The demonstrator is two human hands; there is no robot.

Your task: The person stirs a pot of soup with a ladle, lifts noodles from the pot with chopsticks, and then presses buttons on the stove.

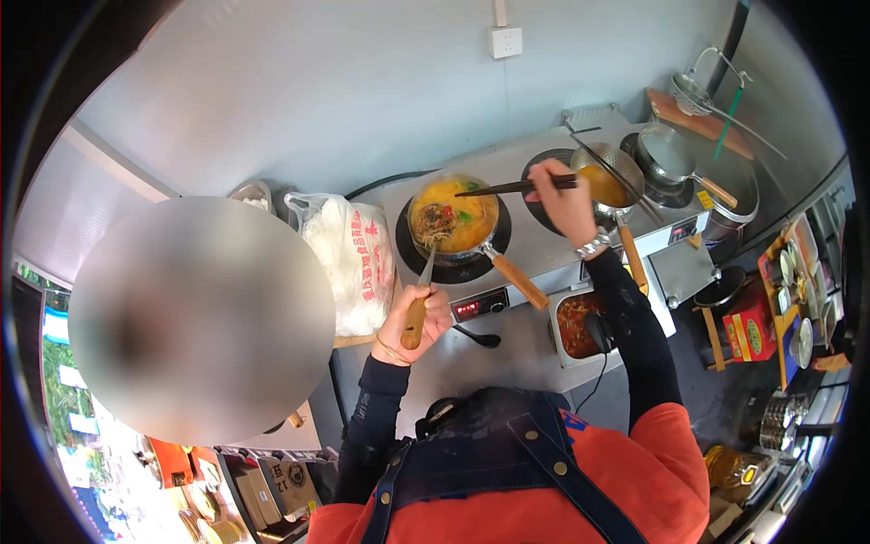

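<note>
My left hand (414, 325) is closed round the wooden handle of a strainer (431, 238). The strainer's bowl holds dark food and sits in a pan of orange soup (462, 201) with green leaves, on the left burner. My right hand (564, 201) grips dark chopsticks (507, 189), whose tips point into the same pan, above the soup near the strainer. Just right of my right hand, a second pan (605, 184) with yellow-orange liquid has long dark sticks lying across it.
A pot with a wooden handle (666, 152) stands on the right burner. A plastic bag of white food (349, 263) lies left of the soup pan. Near my right forearm is a metal tray of red sauce (576, 328). A black ladle (478, 337) rests before the cooker.
</note>
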